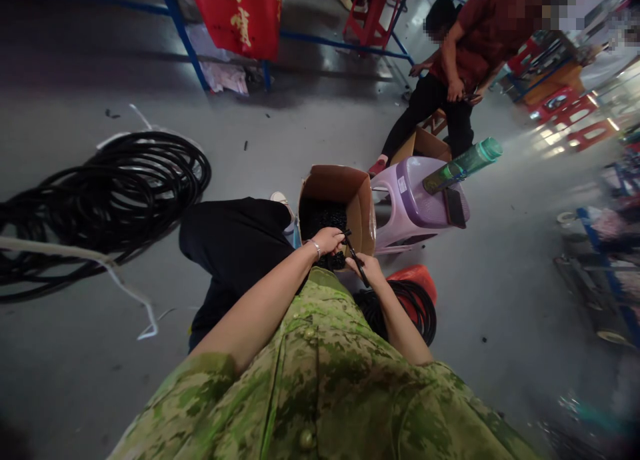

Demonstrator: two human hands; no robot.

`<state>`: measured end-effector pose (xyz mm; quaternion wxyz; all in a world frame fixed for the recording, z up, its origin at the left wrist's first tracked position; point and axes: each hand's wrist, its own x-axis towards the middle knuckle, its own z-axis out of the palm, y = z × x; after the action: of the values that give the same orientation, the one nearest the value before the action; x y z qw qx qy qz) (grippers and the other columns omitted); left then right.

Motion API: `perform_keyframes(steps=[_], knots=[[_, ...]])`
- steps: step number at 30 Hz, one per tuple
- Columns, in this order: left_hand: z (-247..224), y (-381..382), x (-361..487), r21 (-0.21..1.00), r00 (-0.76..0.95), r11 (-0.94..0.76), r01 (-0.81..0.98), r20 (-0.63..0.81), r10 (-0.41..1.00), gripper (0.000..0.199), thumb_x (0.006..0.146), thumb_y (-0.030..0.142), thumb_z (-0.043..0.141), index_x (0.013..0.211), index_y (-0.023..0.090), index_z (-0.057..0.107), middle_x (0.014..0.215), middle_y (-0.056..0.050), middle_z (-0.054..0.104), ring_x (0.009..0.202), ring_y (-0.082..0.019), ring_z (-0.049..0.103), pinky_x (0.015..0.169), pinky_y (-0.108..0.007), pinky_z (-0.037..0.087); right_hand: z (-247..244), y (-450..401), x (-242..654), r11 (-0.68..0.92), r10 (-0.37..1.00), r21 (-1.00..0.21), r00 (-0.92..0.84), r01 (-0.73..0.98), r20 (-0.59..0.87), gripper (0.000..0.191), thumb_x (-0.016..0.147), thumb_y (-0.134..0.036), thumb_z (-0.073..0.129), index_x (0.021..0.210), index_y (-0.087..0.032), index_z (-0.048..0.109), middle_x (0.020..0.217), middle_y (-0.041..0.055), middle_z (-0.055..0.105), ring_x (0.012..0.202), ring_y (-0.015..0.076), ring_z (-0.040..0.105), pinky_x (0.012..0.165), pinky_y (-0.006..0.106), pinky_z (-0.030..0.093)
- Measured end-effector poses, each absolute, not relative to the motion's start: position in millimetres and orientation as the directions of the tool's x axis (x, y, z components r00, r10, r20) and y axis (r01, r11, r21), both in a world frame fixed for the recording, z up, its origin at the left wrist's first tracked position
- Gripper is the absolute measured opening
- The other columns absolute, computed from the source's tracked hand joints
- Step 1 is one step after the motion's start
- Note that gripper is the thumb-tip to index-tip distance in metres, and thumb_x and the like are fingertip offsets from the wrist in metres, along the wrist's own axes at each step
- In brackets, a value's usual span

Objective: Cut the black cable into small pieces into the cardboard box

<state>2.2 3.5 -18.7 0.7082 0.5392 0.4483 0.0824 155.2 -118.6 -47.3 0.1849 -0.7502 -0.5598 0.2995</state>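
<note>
Over the near edge of an open cardboard box, my left hand is closed around the upper end of a thin black piece, too small to make out clearly. My right hand grips a dark, slender tool or rod that slants from the left fingertips down to the right palm. Many small black pieces lie inside the box, below and beyond my hands.
A purple stool with a green bottle and a dark phone-like object stands right of the box. Black hose coils lie left; another coil sits by a red bag. A seated person is ahead right.
</note>
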Motion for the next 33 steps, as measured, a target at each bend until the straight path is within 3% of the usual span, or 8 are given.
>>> perform_keyframes(steps=[8,13,19,22,27,33], knots=[[-26,5,2,0.843,0.62,0.392,0.368,-0.537,0.572,0.023,0.09,0.014,0.052,0.067,0.015,0.054,0.048,0.005,0.053,0.038,-0.005,0.046,0.044,-0.015,0.036,-47,-121,151,-0.319,0.948,-0.555,0.257,0.768,-0.19,0.05,0.079,-0.064,0.054,0.054,-0.02,0.055,0.048,-0.0007,0.049,0.05,0.0127,0.043,0.05,0.023,0.03],[-20,4,3,0.822,0.593,0.483,0.301,-0.558,0.58,0.026,0.09,0.015,0.054,0.064,0.014,0.05,0.051,0.004,0.053,0.039,-0.004,0.045,0.045,-0.016,0.038,-50,-123,138,-0.358,0.932,-0.569,0.32,0.741,-0.169,0.053,0.079,-0.063,0.053,0.05,-0.019,0.053,0.044,-0.0001,0.048,0.049,0.0122,0.044,0.05,0.022,0.031],[-10,5,-1,0.63,0.501,0.743,0.224,-0.729,0.467,0.015,0.091,0.023,0.054,0.08,0.014,0.053,0.059,0.003,0.057,0.049,-0.007,0.054,0.054,-0.021,0.046,-57,-118,124,-0.432,0.885,-0.666,0.428,0.608,-0.184,0.058,0.08,-0.067,0.048,0.05,-0.018,0.057,0.043,-0.0003,0.049,0.048,0.0136,0.048,0.05,0.022,0.034],[-10,4,-1,0.55,0.53,0.823,0.141,-0.744,0.407,0.015,0.092,0.024,0.052,0.081,0.015,0.051,0.054,0.006,0.049,0.046,-0.008,0.051,0.055,-0.023,0.048,-59,-114,123,-0.444,0.877,-0.662,0.446,0.604,-0.181,0.059,0.079,-0.069,0.049,0.051,-0.018,0.059,0.044,-0.0001,0.05,0.049,0.0137,0.048,0.05,0.022,0.034],[-12,3,1,0.63,0.446,0.777,-0.015,-0.691,0.569,0.011,0.092,0.021,0.051,0.082,0.018,0.047,0.048,0.01,0.04,0.034,-0.004,0.032,0.042,-0.017,0.035,-62,-110,122,-0.436,0.878,-0.642,0.456,0.631,-0.148,0.058,0.078,-0.069,0.049,0.054,-0.018,0.06,0.048,0.0003,0.052,0.051,0.0129,0.045,0.05,0.021,0.033],[-13,5,1,0.722,0.35,0.69,0.054,-0.661,0.664,0.018,0.088,0.022,0.059,0.074,0.016,0.049,0.048,0.009,0.041,0.034,-0.002,0.03,0.041,-0.017,0.03,-63,-111,117,-0.461,0.869,-0.643,0.459,0.612,-0.186,0.055,0.079,-0.066,0.05,0.054,-0.019,0.058,0.049,0.0009,0.054,0.052,0.0147,0.052,0.051,0.022,0.037]])
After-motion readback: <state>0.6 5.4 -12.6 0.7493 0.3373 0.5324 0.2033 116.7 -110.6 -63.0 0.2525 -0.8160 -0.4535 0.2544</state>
